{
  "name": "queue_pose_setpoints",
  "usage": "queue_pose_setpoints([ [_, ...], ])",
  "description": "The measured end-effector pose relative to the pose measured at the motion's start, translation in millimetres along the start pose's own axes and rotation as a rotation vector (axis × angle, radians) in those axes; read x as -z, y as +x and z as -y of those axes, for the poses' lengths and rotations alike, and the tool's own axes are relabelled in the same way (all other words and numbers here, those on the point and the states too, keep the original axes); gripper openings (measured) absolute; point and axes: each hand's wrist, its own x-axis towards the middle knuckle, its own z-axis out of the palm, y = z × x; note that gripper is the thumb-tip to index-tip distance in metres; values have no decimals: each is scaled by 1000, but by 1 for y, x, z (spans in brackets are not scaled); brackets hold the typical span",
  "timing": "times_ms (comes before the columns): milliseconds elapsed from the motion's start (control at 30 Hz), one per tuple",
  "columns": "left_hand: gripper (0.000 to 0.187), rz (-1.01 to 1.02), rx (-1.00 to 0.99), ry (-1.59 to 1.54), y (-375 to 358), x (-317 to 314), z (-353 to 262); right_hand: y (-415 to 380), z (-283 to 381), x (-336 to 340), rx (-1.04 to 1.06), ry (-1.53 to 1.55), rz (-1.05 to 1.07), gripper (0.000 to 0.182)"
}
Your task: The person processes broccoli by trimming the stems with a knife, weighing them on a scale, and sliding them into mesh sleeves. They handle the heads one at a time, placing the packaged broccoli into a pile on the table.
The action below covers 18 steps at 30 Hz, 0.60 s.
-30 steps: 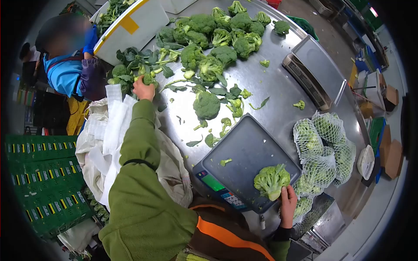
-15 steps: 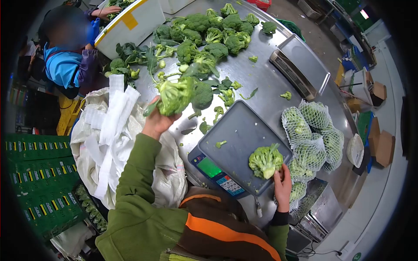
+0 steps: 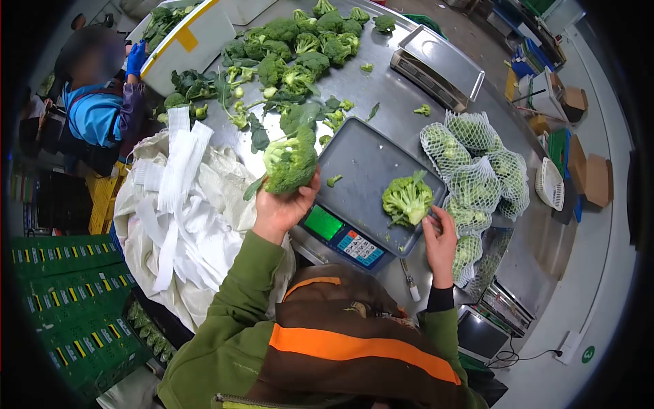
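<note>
My left hand (image 3: 279, 213) is closed around a head of broccoli (image 3: 293, 163), raised just left of the scale's pan, its green crown facing right and a leaf hanging by the wrist. On the grey pan (image 3: 364, 153) of the digital scale lies a second broccoli head (image 3: 406, 198), its pale cut stem turned towards me. My right hand (image 3: 440, 240) is at that stem, thumb and fingers closed on it at the pan's right edge. The scale's green display (image 3: 323, 222) is lit, but its digits are unreadable. A small floret (image 3: 334, 180) rests on the pan.
Broccoli heads (image 3: 300, 44) are piled at the table's back. Net-sleeved heads (image 3: 470, 184) lie right of the scale. White net sleeves (image 3: 180, 198) cover a sack at left. Another scale (image 3: 439, 61) stands back right. A person in blue (image 3: 95, 116) stands by a white box (image 3: 180, 44).
My left hand has brought its broccoli rightwards towards the scale and turned it so the crown shows. My right hand stays at the broccoli on the pan. The camera view has shifted.
</note>
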Motion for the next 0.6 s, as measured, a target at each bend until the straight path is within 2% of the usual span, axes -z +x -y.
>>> queue_pose_setpoints([
  [167, 57, -95, -130, 76, -15, 1, 18, -9, -4, -1, 25, 23, 33, 31],
  [433, 55, -141, -190, 201, -32, 22, 26, -26, -19, 9, 51, 11, 14, 27],
  [533, 54, -137, -253, 320, -38, 26, 27, -50, -67, 25, 18, -18, -112, 21],
  [600, 53, -143, -286, 359, -42, 27, 29, -72, -93, 38, -174, -133, -130, 16],
])
